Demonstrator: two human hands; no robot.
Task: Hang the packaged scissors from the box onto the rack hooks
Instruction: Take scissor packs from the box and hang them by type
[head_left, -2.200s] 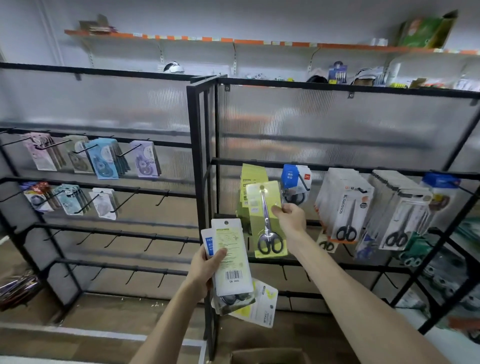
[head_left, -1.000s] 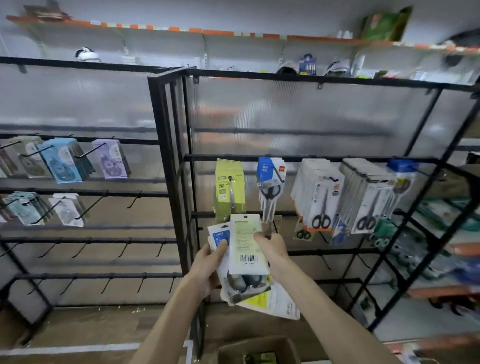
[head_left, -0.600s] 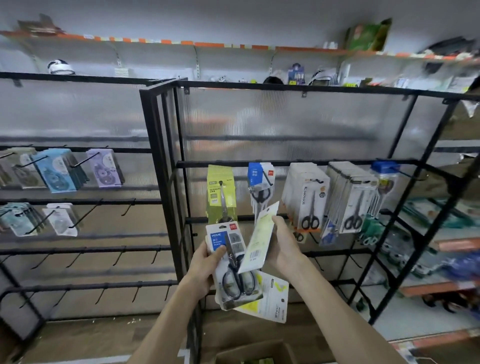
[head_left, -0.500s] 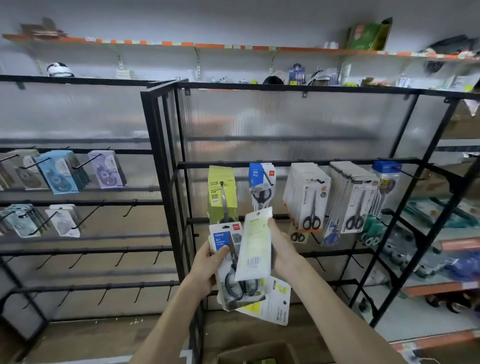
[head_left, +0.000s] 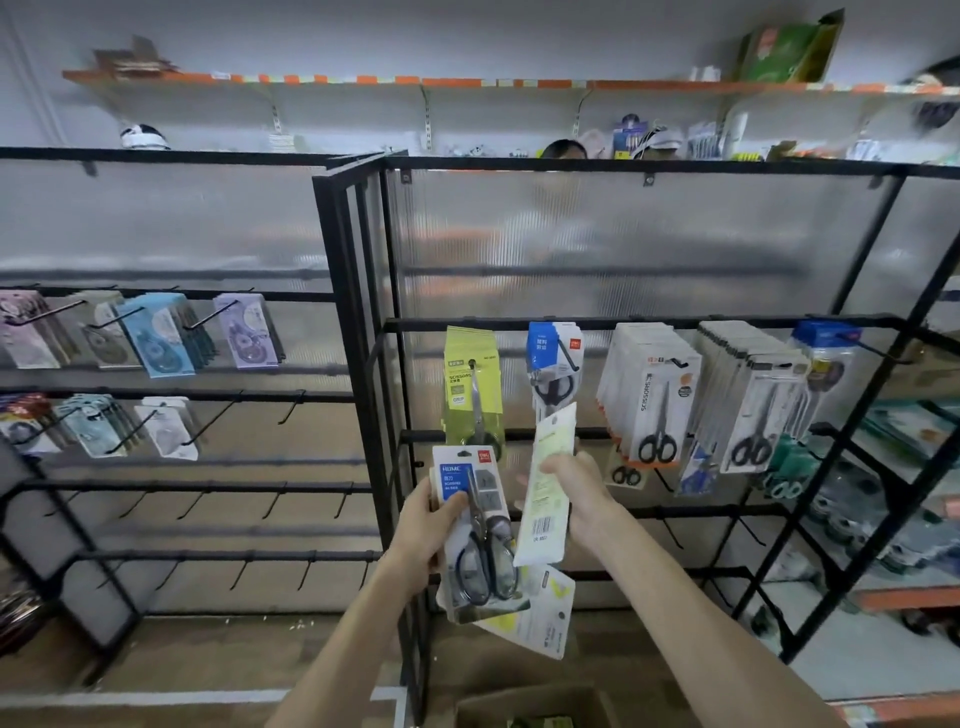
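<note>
Your right grip (head_left: 582, 499) was closed on the pale pack (head_left: 545, 483), thumb across its printed back with the barcode towards you, fingers behind it. Half a second earlier that pack had lain over the right half of the stack in your other hand. Now it had come away to the right and stood a little higher, tilted, its top just below the blue-headed pack (head_left: 550, 358) hanging on the rack (head_left: 374, 364). Only its lower left corner remained close to the stack, and I could not tell whether they touched. Your left grip (head_left: 426, 525) held the blue pack (head_left: 475, 530), thumb on its label and fingers behind, just as before. The dark-handled scissors inside it now showed in full. A third pack (head_left: 540, 613), white and yellow, stuck out at an angle from behind and below the blue one in the same grip. Both hands were low in front of the rack, beneath the green packs (head_left: 470, 384). The one you had been putting up two seconds earlier now hung at their front on the hook (head_left: 472, 364). The box (head_left: 530, 706) sat on the floor at the bottom edge of the view, below your forearms.
</note>
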